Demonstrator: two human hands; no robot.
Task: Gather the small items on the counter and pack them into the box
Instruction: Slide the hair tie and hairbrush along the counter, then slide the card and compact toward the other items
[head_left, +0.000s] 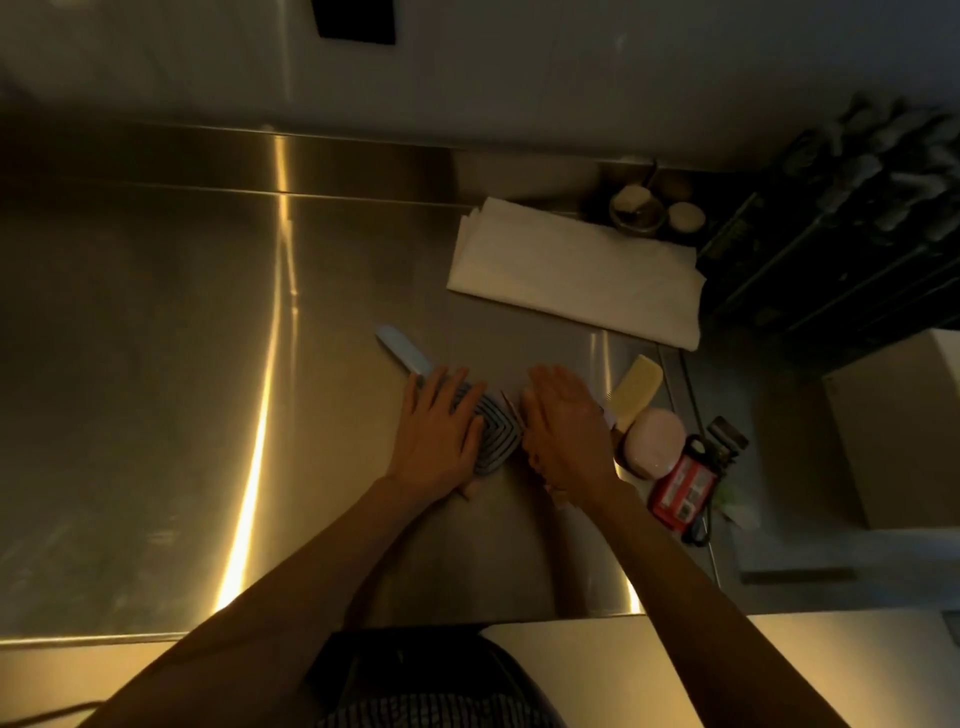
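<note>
On the steel worktop (156, 364) the left hand (439, 431) lies flat, fingers straight, on a blue ridged brush (496, 431) (its handle points far-left). The right hand (566, 426), fingers released, hovers just beside it. A cardboard box (893, 431) stands far right.

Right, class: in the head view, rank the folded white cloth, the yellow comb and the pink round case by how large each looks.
1. folded white cloth, clearly largest.
2. and 3. yellow comb and pink round case: too alike to rank, and other things partly cover both.
</note>
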